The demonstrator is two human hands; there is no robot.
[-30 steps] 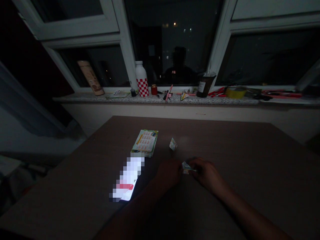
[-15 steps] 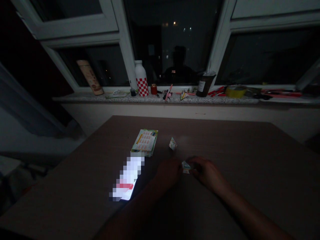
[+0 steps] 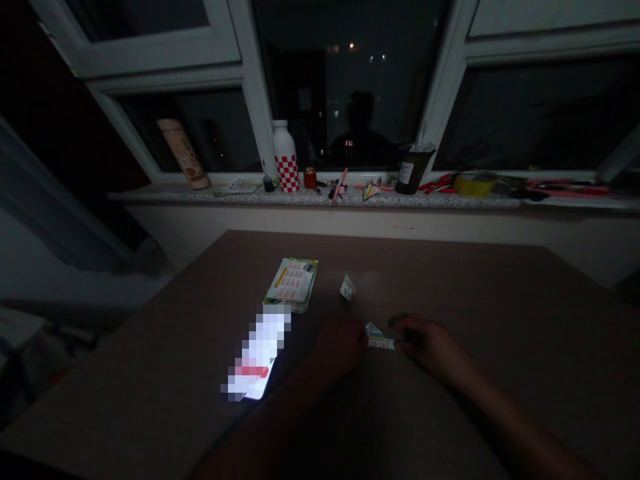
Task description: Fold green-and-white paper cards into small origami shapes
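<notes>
The room is dark. A small folded piece of printed paper (image 3: 378,336) lies on the brown table (image 3: 475,300) between my two hands. My left hand (image 3: 343,345) is curled at its left end and my right hand (image 3: 424,340) pinches its right end. A second small folded paper (image 3: 347,287) sits a little farther away on the table. A stack of printed paper sheets (image 3: 292,285) lies to the left of it, and a lit phone (image 3: 259,353) lies nearer, left of my left hand.
A window sill (image 3: 320,197) runs behind the table. On it stand a white bottle with red checks (image 3: 285,157), a tan tube (image 3: 183,154), a dark jar (image 3: 411,169), a yellow tape roll (image 3: 473,184), and several small items.
My right hand has shifted slightly right, and the folded paper between my hands now shows longer and flatter. My left hand has barely moved.
</notes>
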